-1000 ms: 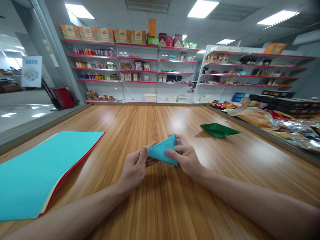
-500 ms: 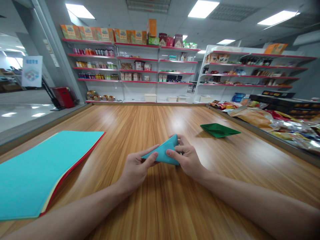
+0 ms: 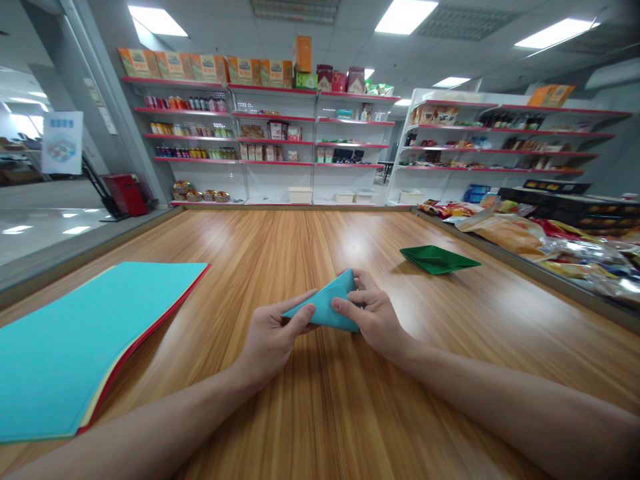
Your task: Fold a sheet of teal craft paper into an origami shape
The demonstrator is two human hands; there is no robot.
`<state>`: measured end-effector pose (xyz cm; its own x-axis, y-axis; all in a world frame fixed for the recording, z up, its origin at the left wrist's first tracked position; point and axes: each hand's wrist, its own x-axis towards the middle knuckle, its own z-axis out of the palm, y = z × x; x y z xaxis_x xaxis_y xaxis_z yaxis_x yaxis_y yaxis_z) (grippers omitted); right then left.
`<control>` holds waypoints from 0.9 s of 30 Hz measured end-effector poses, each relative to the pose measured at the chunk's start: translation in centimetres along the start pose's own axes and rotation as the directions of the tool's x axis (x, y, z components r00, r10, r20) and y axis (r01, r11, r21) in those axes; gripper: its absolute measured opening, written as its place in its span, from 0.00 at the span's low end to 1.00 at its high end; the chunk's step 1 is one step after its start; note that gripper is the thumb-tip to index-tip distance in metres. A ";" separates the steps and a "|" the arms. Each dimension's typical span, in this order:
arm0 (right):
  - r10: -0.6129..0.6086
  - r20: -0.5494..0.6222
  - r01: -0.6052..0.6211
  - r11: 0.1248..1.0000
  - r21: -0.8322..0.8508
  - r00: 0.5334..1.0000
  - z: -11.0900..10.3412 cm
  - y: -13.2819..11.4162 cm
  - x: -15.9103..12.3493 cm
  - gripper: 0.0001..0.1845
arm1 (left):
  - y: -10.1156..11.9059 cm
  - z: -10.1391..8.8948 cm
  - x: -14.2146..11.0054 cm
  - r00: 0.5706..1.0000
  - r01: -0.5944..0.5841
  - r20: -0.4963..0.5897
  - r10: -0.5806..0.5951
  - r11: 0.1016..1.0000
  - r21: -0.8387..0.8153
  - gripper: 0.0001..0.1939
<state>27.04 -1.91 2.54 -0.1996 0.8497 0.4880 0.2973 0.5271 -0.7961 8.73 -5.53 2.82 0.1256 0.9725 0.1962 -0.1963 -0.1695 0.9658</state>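
A folded piece of light blue paper point(image 3: 327, 301), roughly triangular, is held between my two hands just over the wooden table. My left hand point(image 3: 273, 337) pinches its left corner, thumb on the near face and fingers behind. At the right end my right hand point(image 3: 377, 317) grips it, with the thumb pressed on the face and the other fingers curled at the back edge, partly hidden. Beyond my right hand lies a folded green paper boat point(image 3: 440, 260), touched by neither hand.
A stack of coloured paper sheets point(image 3: 100, 333), light blue on top with yellow and red edges below, lies at the left of the table point(image 3: 240, 253). Packaged snacks point(image 3: 515, 237) are piled past the right edge. Stocked shelves point(image 3: 275, 143) stand behind.
My hands and the blue paper have barely moved. The small flap on the paper's face appears to lie flatter, and the view has shifted very slightly.
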 end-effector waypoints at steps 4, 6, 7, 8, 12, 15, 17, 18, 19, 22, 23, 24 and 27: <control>-0.001 0.004 0.001 1.000 0.016 1.000 -0.1 -0.1 0.0 0.22 | -0.3 -0.1 0.1 1.000 -0.006 -0.003 0.006 1.000 -0.001 0.18; 0.007 0.010 -0.007 0.999 0.031 1.000 -0.1 -0.1 0.0 0.23 | -0.4 -0.2 0.1 1.000 -0.012 -0.016 0.013 1.000 0.010 0.18; 0.012 0.011 -0.012 0.999 0.040 1.000 -0.1 -0.2 0.0 0.23 | -0.5 -0.3 0.2 1.000 -0.015 -0.024 0.015 1.000 0.019 0.18; 0.014 0.011 -0.015 0.999 0.051 1.000 0.0 -0.2 -0.1 0.24 | -0.6 -0.3 0.2 0.999 -0.016 -0.032 0.017 0.999 0.029 0.19; 0.008 0.017 -0.010 0.996 0.089 1.000 0.0 -0.3 -0.1 0.23 | -0.6 -0.3 0.2 0.998 -0.019 -0.058 0.023 0.997 0.072 0.20; 0.021 0.049 -0.027 0.993 0.113 0.999 0.0 -0.3 -0.1 0.23 | -0.6 -0.4 0.1 0.996 -0.047 -0.064 0.056 0.990 0.134 0.20; 0.030 0.067 -0.039 0.991 0.128 0.997 -0.1 -0.2 0.0 0.24 | -0.6 -0.5 -0.1 0.993 -0.085 -0.060 0.098 0.979 0.183 0.19; 0.033 0.073 -0.043 0.990 0.134 0.997 -0.1 -0.2 0.1 0.25 | -0.6 -0.6 -0.1 0.991 -0.104 -0.057 0.118 0.972 0.209 0.18; 0.035 0.079 -0.046 0.989 0.141 0.996 -0.1 -0.2 0.1 0.25 | -0.6 -0.6 -0.2 0.989 -0.121 -0.052 0.137 0.964 0.236 0.18; 0.044 0.097 -0.059 0.985 0.162 0.994 -0.2 -0.1 0.1 0.25 | -0.4 -0.8 -0.2 0.982 -0.166 -0.031 0.185 0.934 0.316 0.17; 0.047 0.100 -0.063 0.984 0.167 0.994 -0.2 -0.1 0.1 0.25 | -0.3 -0.9 -0.2 0.980 -0.179 -0.025 0.199 0.924 0.337 0.16; 0.050 0.105 -0.068 0.983 0.172 0.993 -0.3 -0.1 0.1 0.25 | -0.2 -0.9 -0.2 0.977 -0.192 -0.019 0.212 0.916 0.353 0.16; 0.064 0.115 -0.086 0.976 0.200 0.991 -0.3 -0.1 0.1 0.25 | 0.0 -1.0 -0.2 0.967 -0.238 0.016 0.254 0.882 0.407 0.16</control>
<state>27.25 -1.83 2.75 -0.2868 0.8742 0.3918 0.1208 0.4387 -0.8905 7.68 -5.60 2.64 0.0871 0.8948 0.4379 0.1928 -0.4464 0.8738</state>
